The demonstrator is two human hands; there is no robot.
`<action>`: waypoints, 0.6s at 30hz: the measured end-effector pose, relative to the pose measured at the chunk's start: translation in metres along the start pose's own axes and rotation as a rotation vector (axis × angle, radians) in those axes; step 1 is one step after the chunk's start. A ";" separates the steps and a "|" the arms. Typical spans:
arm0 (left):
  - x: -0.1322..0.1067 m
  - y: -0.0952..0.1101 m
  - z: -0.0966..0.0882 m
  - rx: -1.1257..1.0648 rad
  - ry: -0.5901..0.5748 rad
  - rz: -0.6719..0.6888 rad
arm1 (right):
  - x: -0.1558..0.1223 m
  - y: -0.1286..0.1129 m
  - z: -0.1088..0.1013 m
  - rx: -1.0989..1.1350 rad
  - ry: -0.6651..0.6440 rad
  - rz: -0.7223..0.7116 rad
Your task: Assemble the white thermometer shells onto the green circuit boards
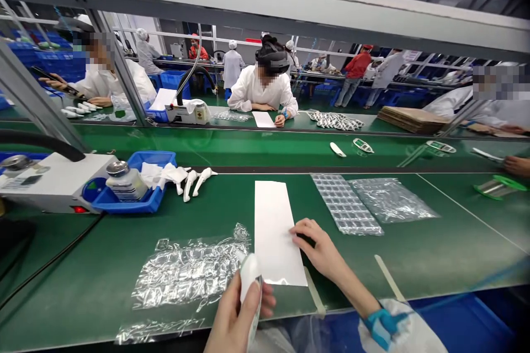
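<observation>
My left hand (238, 314) is closed around a long white plastic shell (250, 271), held upright at the near edge of the bench. My fingers hide its lower part. My right hand (318, 248) rests at the right edge of a long white sheet (273, 226), its fingertips on the paper and a gap between thumb and forefinger. Left of the sheet lies crinkled clear plastic film (186, 273). A clear blister tray (348, 204) sits beyond my right hand, beside a flat clear plastic bag (391, 198).
A blue bin (143, 207) holds a metal-capped bottle (124, 181) and white tissue. White curved parts (196, 182) lie beside it. A white box-shaped device (62, 182) stands left. Shells (363, 146) lie on the green belt (232, 149); co-workers sit opposite. A solder spool (499, 187) stands right.
</observation>
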State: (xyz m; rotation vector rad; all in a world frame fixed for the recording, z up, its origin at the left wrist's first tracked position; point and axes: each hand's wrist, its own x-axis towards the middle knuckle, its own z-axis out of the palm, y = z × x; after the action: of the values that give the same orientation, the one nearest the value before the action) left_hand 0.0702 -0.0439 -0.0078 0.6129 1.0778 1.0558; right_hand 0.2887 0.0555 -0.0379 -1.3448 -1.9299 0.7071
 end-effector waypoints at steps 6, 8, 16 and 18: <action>0.039 -0.009 0.026 0.118 0.009 0.047 | 0.013 0.021 0.003 -0.204 -0.068 0.044; 0.044 -0.014 0.028 0.109 0.002 0.037 | 0.014 0.016 0.005 -0.217 -0.066 0.061; 0.044 -0.017 0.027 0.149 0.037 0.003 | 0.016 0.024 0.003 0.155 0.078 0.099; 0.044 -0.016 0.027 0.137 0.041 0.003 | 0.015 0.025 -0.004 0.282 0.138 0.126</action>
State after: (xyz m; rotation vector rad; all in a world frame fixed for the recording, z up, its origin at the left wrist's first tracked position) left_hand 0.1055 -0.0085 -0.0283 0.7046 1.1925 1.0068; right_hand 0.3028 0.0776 -0.0502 -1.3087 -1.5818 0.8871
